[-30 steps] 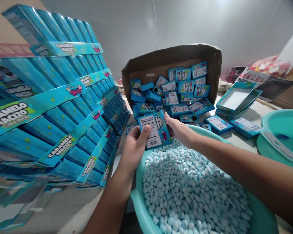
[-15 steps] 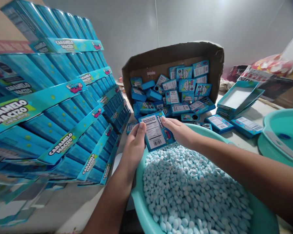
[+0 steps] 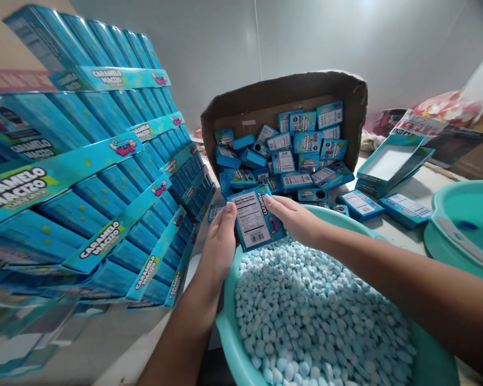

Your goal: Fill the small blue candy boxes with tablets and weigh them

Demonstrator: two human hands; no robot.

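Observation:
Between my two hands is a small blue candy box [image 3: 254,221], its white nutrition panel facing me. My left hand [image 3: 221,236] grips the box's left edge, thumb on the front. At the upper right edge, my right hand [image 3: 291,214] holds it too, with the fingers behind it hidden. The box is tilted over the far rim of a turquoise tub [image 3: 237,343]. Pale blue and white candies [image 3: 317,305] fill much of that tub, below my hands.
A cardboard box [image 3: 265,96] on its side holds several blue candy boxes [image 3: 307,142]. Stacked display trays [image 3: 84,161] rise at left. To the right are two loose candy boxes, open blue trays [image 3: 389,161] and another turquoise tub [image 3: 466,214].
The candy box and both hands have shifted very slightly left in view. Both hands keep the same hold on it.

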